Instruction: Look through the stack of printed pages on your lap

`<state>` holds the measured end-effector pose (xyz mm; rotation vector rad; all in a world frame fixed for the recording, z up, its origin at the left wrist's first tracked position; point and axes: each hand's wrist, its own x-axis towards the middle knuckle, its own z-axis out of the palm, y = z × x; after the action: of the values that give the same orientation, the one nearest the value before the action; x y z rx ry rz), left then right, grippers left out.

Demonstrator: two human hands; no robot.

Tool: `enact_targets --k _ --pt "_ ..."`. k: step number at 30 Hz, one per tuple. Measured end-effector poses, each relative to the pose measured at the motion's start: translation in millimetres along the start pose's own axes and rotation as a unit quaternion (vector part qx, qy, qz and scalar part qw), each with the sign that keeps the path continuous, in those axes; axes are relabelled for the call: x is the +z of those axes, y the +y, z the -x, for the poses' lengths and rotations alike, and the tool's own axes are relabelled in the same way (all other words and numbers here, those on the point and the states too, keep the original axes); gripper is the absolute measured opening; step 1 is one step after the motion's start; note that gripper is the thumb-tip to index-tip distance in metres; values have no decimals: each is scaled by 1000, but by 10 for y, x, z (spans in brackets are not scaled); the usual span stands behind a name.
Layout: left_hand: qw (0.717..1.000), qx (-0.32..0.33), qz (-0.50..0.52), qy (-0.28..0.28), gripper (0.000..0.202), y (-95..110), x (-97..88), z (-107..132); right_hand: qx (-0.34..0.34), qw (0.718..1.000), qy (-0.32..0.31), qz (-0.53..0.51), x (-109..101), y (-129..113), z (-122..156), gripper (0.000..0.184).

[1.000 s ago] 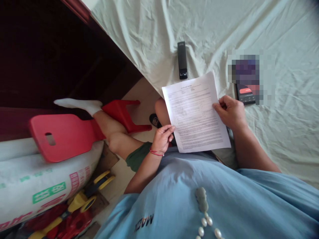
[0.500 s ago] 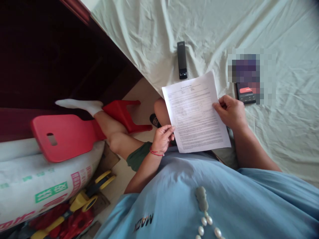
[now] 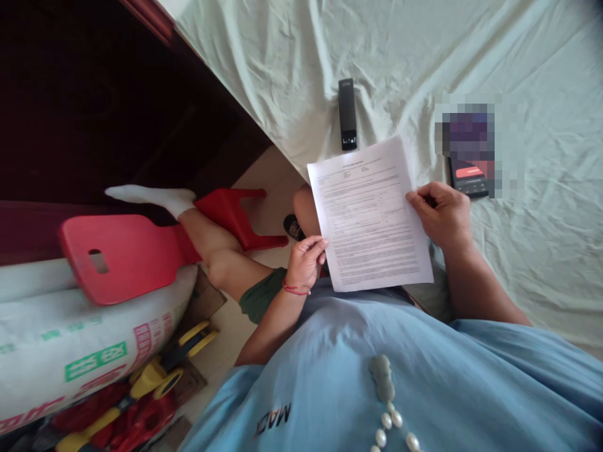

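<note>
A white printed sheet of paper (image 3: 370, 220), perhaps more than one sheet, is held up over my lap, its text facing me. My left hand (image 3: 305, 262), with a red string on the wrist, pinches the lower left edge between thumb and fingers. On the opposite side, my right hand (image 3: 440, 213) grips the right edge with thumb and curled fingers. Just beyond the top of the paper lies a slim black device (image 3: 347, 114) on the pale green cloth. A phone (image 3: 468, 182), partly blurred out, rests on the cloth past my right hand.
The wrinkled pale cloth (image 3: 532, 251) spreads ahead and to the right. Along the left stand a red plastic chair (image 3: 127, 257), a large white printed sack (image 3: 94, 339) and a yellow-and-black object (image 3: 155, 376). Dark furniture (image 3: 103, 94) fills the upper left.
The paper has tilted slightly, its lower right corner shifting a little left. My right hand sits slightly farther right in view. Both hands keep their hold.
</note>
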<state>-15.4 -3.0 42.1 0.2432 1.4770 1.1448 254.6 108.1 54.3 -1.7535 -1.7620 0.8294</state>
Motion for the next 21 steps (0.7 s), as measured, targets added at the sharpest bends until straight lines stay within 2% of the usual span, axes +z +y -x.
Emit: enact_targets --k 4,9,12,14,16,18,19,21 --pt "1000 7 10 5 39 -8 6 -8 -50 998 28 20 -1 -71 37 21" --pt "1000 18 -3 -4 39 -51 -25 -18 -60 996 63 31 10 -138 88 18" --pt "1000 17 -6 -5 42 -63 -42 -23 -69 995 77 6 -2 -154 98 23" --pt "1000 11 -5 -4 44 -73 -50 -30 -87 994 61 -37 -34 -173 106 27" --pt "1000 4 -5 -4 45 -96 -65 -46 -97 990 15 -104 -95 -204 124 34" --pt "1000 1 -6 -1 45 -138 -96 -70 -97 971 -91 -199 -175 -236 153 40" --pt "1000 3 -8 2 43 -163 -120 -84 -100 948 -166 -254 -214 -248 168 44" --pt "1000 9 -19 6 38 -209 -175 -109 -95 879 -303 -356 -269 -260 189 49"
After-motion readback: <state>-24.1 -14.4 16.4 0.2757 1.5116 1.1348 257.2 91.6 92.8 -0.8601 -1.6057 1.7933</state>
